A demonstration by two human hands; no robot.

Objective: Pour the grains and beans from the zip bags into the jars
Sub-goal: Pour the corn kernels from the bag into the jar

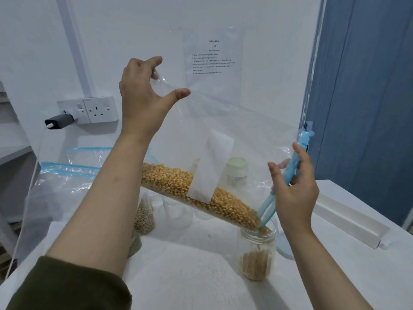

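Nearest, the left hand [143,90] pinches the raised bottom corner of a clear zip bag [223,121]; the right hand [295,189] grips its blue zipper edge. Yellow corn kernels [196,193] slide into an open glass jar [257,253] on the white bench [190,276]. Forearms hide other bags behind.

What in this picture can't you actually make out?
- Printed sheet on the wall, head view: lettering too small to read.
- Green-lidded jar: blurred behind the corn bag.
- Bag of pale grains: partly hidden by the left forearm.
- Charger cable: runs off the left edge.
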